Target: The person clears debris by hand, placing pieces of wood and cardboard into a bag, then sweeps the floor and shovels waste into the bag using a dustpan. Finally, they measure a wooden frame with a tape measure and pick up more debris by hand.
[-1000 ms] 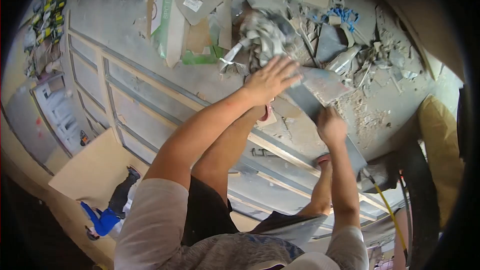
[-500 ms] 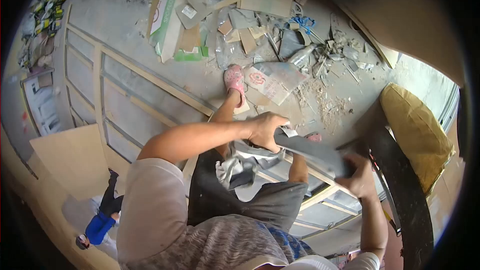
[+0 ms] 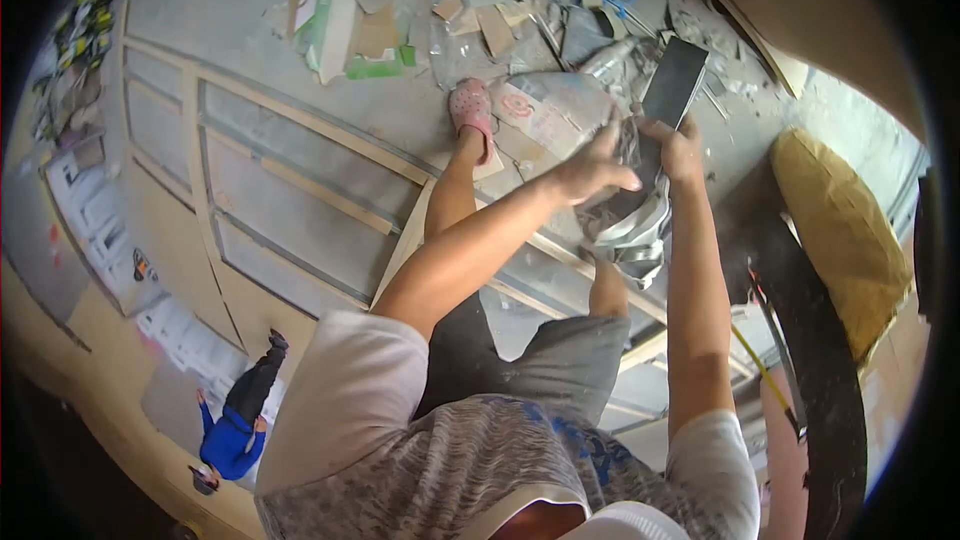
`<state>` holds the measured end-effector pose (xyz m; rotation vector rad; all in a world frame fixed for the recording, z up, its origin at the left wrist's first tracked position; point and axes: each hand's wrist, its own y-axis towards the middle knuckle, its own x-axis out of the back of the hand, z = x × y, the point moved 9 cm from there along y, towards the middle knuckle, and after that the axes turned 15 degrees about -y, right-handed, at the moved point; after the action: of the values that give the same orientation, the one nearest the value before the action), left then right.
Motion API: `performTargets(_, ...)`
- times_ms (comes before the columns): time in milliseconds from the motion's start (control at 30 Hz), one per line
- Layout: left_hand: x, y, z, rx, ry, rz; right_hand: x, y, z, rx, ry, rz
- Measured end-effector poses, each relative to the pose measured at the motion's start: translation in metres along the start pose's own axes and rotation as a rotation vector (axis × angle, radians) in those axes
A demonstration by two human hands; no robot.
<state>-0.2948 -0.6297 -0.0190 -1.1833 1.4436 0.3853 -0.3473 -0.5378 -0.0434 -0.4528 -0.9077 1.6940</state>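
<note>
My right hand (image 3: 680, 148) grips the lower part of a dark, flat rectangular piece (image 3: 675, 82), which points up and away from me. To its left, my left hand (image 3: 592, 172) has its thumb and fingers apart and holds nothing visible. A crumpled grey and white cloth-like bundle (image 3: 640, 232) hangs just below the hands, near my right forearm. Whether it is joined to the dark piece I cannot tell.
Cardboard and plastic scraps (image 3: 497, 30) litter the floor ahead. A wooden frame (image 3: 300, 145) lies left. At right are a yellow-brown sack (image 3: 840, 230) and a dark curved panel (image 3: 815, 370). A person in blue (image 3: 232, 440) is at lower left. A pink clog (image 3: 470, 108) is on my foot.
Both hands have moved forward, the left one also rightward. The left hand has let go of the dark piece, which now points upward in the right hand. The cloth-like bundle has shifted right.
</note>
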Motion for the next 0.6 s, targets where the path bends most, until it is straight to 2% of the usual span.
performTargets(67, 0.013, -0.021, -0.024, -0.061, 0.913, -0.134, 0.012, -0.002, -0.014, 0.010, 0.082, -0.030)
performTargets(100, 0.002, -0.029, -0.042, -0.286, 1.050, -0.081, 0.012, -0.003, -0.025, 0.016, 0.170, -0.046)
performTargets(133, 0.006, -0.033, -0.041, -0.264, 1.035, -0.064, 0.006, -0.004, -0.050, -0.004, 0.172, -0.069)
performTargets(200, 0.052, -0.039, 0.008, 0.376, 0.835, -0.225, -0.009, -0.008, -0.110, -0.146, 0.268, -0.093)
performTargets(233, 0.061, -0.039, 0.001, -0.001, 1.020, -0.211, -0.021, -0.020, -0.105, -0.177, 0.242, -0.153)
performTargets(267, 0.084, -0.039, 0.010, 0.021, 1.007, -0.185, -0.033, -0.029, -0.101, -0.211, 0.214, -0.206)
performTargets(300, 0.114, -0.044, 0.036, 0.240, 0.932, -0.116, -0.040, -0.026, -0.123, -0.216, 0.172, -0.118)
performTargets(333, 0.140, -0.054, 0.058, 0.462, 0.845, -0.054, -0.034, -0.022, -0.151, -0.255, 0.172, -0.130)
performTargets(400, 0.200, -0.041, 0.032, 0.449, 1.015, -0.205, -0.036, 0.002, -0.207, -0.338, -0.253, 0.088)
performTargets(467, 0.274, -0.008, 0.001, 0.033, 1.442, -0.353, -0.032, 0.020, -0.232, -0.352, -0.174, 0.126)
performTargets(533, 0.287, 0.040, -0.014, -0.135, 1.737, -0.469, -0.022, 0.026, -0.264, -0.355, -0.322, 0.154)
performTargets(567, 0.311, 0.055, 0.002, -0.113, 1.734, -0.442, -0.017, 0.023, -0.286, -0.379, -0.307, 0.141)
performTargets(600, 0.333, 0.072, 0.023, 0.005, 1.874, -0.329, -0.016, 0.018, -0.308, -0.448, -0.146, 0.121)
